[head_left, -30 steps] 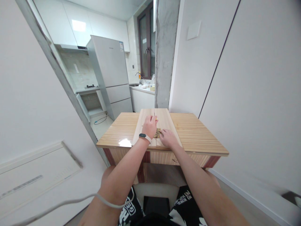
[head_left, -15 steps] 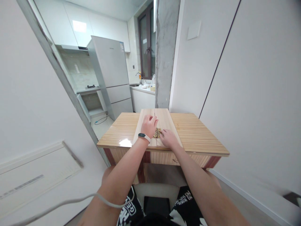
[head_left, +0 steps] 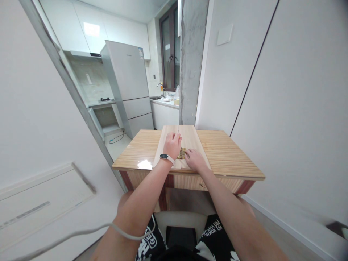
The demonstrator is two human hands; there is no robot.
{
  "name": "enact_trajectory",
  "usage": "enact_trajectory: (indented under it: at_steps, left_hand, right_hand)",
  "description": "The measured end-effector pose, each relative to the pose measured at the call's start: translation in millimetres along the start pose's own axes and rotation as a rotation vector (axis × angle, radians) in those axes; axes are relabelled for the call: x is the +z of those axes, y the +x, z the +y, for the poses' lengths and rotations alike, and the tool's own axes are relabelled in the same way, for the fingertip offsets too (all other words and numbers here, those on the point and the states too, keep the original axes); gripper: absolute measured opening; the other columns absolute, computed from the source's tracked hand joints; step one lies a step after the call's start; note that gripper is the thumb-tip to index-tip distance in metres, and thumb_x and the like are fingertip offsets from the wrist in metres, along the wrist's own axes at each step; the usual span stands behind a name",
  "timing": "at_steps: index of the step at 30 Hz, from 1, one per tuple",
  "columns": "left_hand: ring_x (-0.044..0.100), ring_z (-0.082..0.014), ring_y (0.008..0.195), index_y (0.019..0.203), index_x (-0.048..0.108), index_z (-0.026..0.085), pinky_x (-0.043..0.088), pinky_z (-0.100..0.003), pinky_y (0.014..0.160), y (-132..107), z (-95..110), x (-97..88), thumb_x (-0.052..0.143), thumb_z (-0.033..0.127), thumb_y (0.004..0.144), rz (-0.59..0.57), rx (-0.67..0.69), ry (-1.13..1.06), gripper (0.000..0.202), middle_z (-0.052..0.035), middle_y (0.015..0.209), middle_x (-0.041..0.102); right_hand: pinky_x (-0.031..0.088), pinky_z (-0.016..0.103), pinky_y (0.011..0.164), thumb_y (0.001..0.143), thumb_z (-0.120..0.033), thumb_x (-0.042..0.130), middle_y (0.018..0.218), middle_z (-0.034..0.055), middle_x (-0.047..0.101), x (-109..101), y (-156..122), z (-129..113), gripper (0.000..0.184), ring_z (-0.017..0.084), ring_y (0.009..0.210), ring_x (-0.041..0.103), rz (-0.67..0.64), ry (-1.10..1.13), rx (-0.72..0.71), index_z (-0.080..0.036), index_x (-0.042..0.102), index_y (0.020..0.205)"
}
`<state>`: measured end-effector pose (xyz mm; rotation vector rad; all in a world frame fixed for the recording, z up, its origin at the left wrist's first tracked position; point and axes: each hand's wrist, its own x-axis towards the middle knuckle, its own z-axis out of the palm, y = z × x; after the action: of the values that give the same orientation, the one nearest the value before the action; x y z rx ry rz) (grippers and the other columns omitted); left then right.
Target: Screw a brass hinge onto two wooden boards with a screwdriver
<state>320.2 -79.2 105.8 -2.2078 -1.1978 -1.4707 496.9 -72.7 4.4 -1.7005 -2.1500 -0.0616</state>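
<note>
Two pale wooden boards [head_left: 190, 137] lie side by side on a small wooden table [head_left: 231, 156], meeting at a seam down the middle. A brass hinge [head_left: 182, 153] sits across that seam near the table's front edge. My left hand [head_left: 172, 145], with a band on the wrist, rests over the seam just behind the hinge, fingers curled; what it holds is hidden. My right hand [head_left: 194, 159] presses on the right side of the hinge with its fingertips.
A white wall stands close on the right and another on the left. Behind the table rise a grey concrete pillar [head_left: 191, 61] and a kitchen with a fridge [head_left: 127, 87] and a sink counter [head_left: 164, 101]. A white cable [head_left: 81, 232] crosses my left forearm.
</note>
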Motion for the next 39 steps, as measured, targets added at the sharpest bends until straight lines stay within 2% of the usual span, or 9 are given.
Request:
enact_trajectory:
  at_steps: [6,10,15,20,23,32,39]
  left_hand:
    - [0.059,-0.0242,0.107,0.112,0.064,0.021,0.051,-0.041,0.098,0.2,0.5,-1.3,0.05,0.015,0.103,-0.029,0.024,-0.049,0.017,-0.0101,0.108,0.061]
    - [0.057,-0.0237,0.107,0.102,0.067,0.022,0.051,-0.039,0.098,0.4,-0.5,-3.2,0.058,0.024,0.101,-0.02,0.035,-0.034,0.009,-0.0098,0.111,0.059]
    - [0.056,-0.0231,0.101,0.093,0.068,0.021,0.051,-0.039,0.094,1.1,-1.0,-4.5,0.061,0.026,0.1,-0.02,0.002,0.002,0.011,-0.0088,0.105,0.057]
    - [0.058,-0.0237,0.1,0.103,0.068,0.022,0.051,-0.039,0.095,0.9,-2.7,-2.4,0.064,0.023,0.098,-0.009,-0.044,-0.017,0.006,-0.0084,0.102,0.058]
    - [0.059,-0.0248,0.103,0.111,0.065,0.021,0.051,-0.04,0.096,0.2,-5.3,0.2,0.067,0.023,0.097,0.005,-0.069,-0.041,0.015,-0.009,0.105,0.059]
    - [0.061,-0.0242,0.101,0.109,0.066,0.021,0.052,-0.039,0.093,0.9,-6.9,1.0,0.065,0.022,0.098,0.005,-0.075,-0.062,0.011,-0.0084,0.104,0.061]
    - [0.062,-0.0245,0.105,0.118,0.065,0.021,0.053,-0.04,0.096,2.5,-2.9,4.9,0.056,0.015,0.1,-0.014,-0.051,-0.083,0.021,-0.0098,0.108,0.064]
  right_hand:
    - [0.032,0.037,0.11,0.105,-0.039,0.039,0.132,0.0116,0.065,0.6,0.7,0.0,0.042,0.025,0.127,0.052,-0.009,0.001,0.003,-0.024,0.063,0.136]
    - [0.032,0.037,0.111,0.105,-0.039,0.038,0.134,0.0114,0.065,-0.6,0.6,-0.3,0.043,0.025,0.127,0.051,-0.012,0.0,0.001,-0.025,0.063,0.137]
    - [0.033,0.037,0.111,0.105,-0.041,0.039,0.133,0.011,0.065,-0.5,1.1,0.1,0.042,0.025,0.127,0.052,-0.01,0.01,0.001,-0.024,0.064,0.135]
    - [0.033,0.038,0.111,0.106,-0.041,0.039,0.133,0.0114,0.065,1.8,1.6,0.6,0.042,0.025,0.127,0.052,0.0,0.01,0.001,-0.024,0.064,0.134]
    - [0.032,0.037,0.112,0.106,-0.04,0.039,0.133,0.0112,0.065,1.9,1.6,0.9,0.041,0.024,0.127,0.052,-0.005,0.014,-0.001,-0.024,0.064,0.134]
    - [0.033,0.036,0.11,0.106,-0.041,0.039,0.131,0.011,0.065,1.5,0.7,1.3,0.042,0.024,0.126,0.053,0.013,0.008,-0.013,-0.024,0.064,0.135]
    - [0.034,0.036,0.109,0.105,-0.04,0.041,0.131,0.0107,0.066,2.4,1.5,1.5,0.041,0.024,0.126,0.053,0.017,0.007,-0.008,-0.024,0.064,0.134]
